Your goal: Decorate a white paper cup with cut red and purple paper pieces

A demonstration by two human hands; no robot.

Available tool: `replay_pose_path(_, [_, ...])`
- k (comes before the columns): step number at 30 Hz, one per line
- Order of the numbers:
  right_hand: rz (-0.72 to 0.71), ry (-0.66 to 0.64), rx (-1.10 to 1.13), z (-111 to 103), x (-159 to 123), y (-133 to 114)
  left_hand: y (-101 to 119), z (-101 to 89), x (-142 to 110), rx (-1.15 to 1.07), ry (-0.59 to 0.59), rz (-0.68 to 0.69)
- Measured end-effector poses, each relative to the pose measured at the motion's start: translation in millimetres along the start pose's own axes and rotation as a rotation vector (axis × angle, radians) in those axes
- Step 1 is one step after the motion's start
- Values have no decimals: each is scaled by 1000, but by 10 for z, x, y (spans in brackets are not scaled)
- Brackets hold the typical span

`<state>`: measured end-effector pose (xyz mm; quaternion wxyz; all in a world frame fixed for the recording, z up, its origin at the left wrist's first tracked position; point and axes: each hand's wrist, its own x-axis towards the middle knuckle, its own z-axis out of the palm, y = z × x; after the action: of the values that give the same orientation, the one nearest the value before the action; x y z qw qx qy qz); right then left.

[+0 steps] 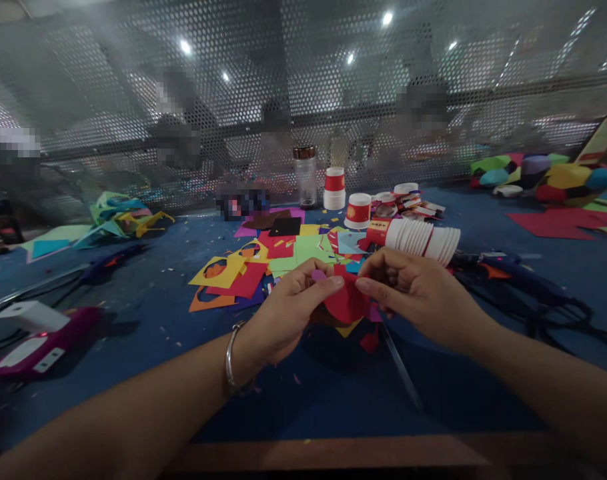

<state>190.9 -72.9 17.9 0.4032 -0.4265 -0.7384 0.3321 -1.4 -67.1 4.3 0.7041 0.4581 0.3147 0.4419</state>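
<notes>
Between my two hands is a red paper piece (347, 300) with a rounded lower edge. My left hand (303, 300), with a silver bangle at the wrist, pinches its left side between thumb and fingers. At its right edge my right hand (408, 287) is closed, thumb against fingertips, holding the same piece. Some purple paper shows by the left fingers. Under and behind the hands lie coloured sheets, among them a yellow sheet with a round hole (218, 270) and a light green sheet (313, 250). A stack of paper cups (418, 239) lies sideways just beyond my right hand.
A glass jar (306, 180) and upright paper cups (334, 190) stand at the back. Glue guns with cables (523, 277) lie at right and left. A purple power strip (43, 347) sits at left. Coloured paper balls (568, 187) rest far right, before a perforated metal screen (333, 87).
</notes>
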Motion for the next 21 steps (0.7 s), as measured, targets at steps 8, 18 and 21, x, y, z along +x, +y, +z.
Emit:
replay_pose_path(8, [4,-24,5,24,1,33,-41,-20,12,140,24,42])
replay_pose_path(18, [41,-88,44,49,-14,23,-53,-88,64,476,70,164])
replay_pose_path(21, [53,-101,34,49,-11,29,-50,-88,68,399,38,142])
